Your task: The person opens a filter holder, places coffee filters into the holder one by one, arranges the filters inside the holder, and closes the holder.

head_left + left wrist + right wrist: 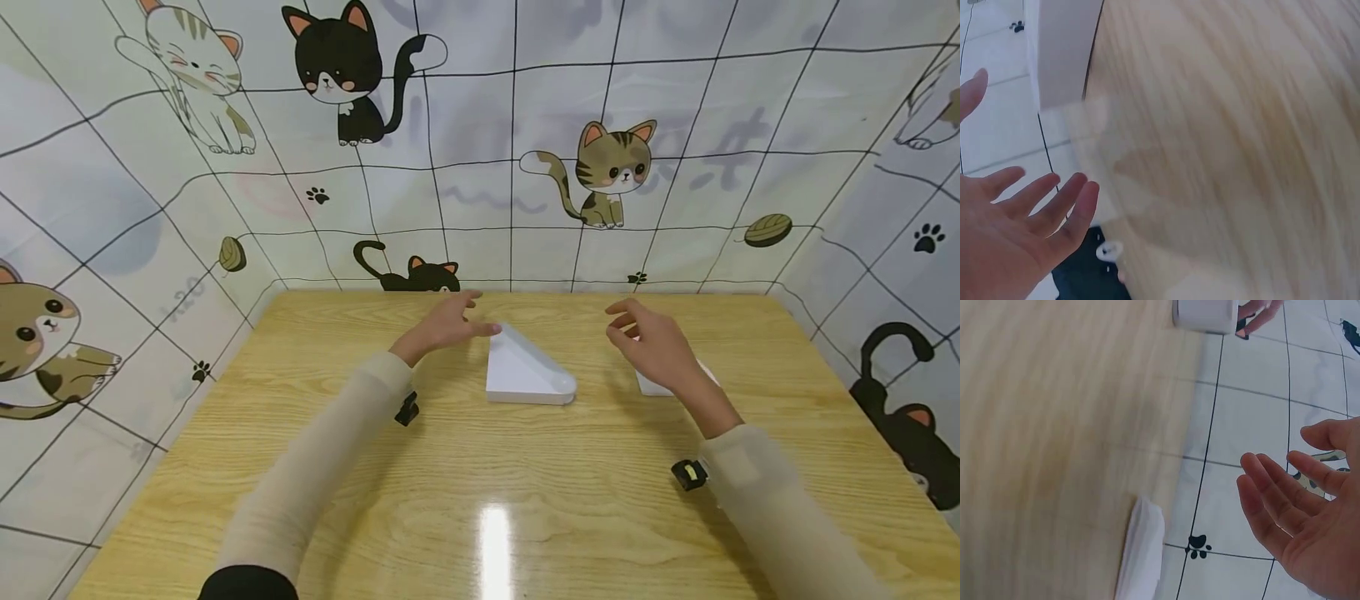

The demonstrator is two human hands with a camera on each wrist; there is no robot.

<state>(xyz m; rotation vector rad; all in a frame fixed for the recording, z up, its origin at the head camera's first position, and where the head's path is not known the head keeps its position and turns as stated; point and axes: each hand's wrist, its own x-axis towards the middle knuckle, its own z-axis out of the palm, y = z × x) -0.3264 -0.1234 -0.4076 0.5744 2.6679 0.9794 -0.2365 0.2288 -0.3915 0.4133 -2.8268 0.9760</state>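
A white triangular box-like object (pixel 525 367) with a rounded right corner lies on the wooden table. Beside its upper left tip hovers my left hand (pixel 448 323), thumb close to the tip; whether they touch I cannot tell. The left wrist view shows that hand (pixel 1029 231) with loosely spread fingers and the white side (pixel 1063 56) of the object above it. My right hand (pixel 654 343) is held over a flat white thing (pixel 655 387), partly hidden by it. In the right wrist view this looks like a folded white cloth or paper (pixel 1142 553), apart from the relaxed fingers (pixel 1266 512).
The wooden table (pixel 450 492) ends at the back against a wall covering (pixel 480 192) printed with cats and grid lines, which also rises at both sides. Small black devices are strapped under the left wrist (pixel 407 408) and right wrist (pixel 689 474).
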